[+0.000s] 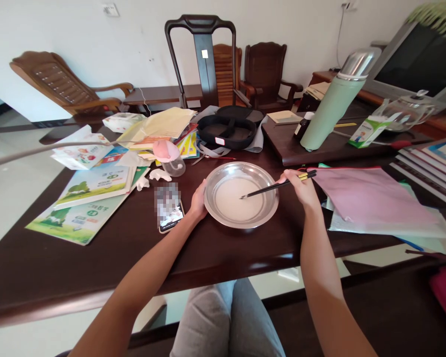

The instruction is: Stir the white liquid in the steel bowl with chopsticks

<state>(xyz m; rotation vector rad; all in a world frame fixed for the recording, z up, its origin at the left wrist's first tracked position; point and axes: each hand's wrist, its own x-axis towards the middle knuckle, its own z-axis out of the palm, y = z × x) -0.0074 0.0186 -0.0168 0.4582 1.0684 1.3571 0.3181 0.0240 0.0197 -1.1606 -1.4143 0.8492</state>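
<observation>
A round metal plate [267, 203] holding a pale white liquid sits on the dark wooden table [223, 253] in front of me. My left hand [198, 201] rests against the plate's left rim, fingers curled around the edge. My right hand [301, 187] is closed on a pair of dark chopsticks [275, 186], whose tips dip into the liquid near the plate's middle. A phone [170, 210] lies just left of my left hand.
Books and papers [92, 186] clutter the left side, with a pink-lidded cup [170, 157] behind. A black pan [226, 130] stands behind the plate. A green thermos [336, 101], pink folder [371, 198], stacked books [429, 166] and wooden chairs [204, 59] lie to the right and back.
</observation>
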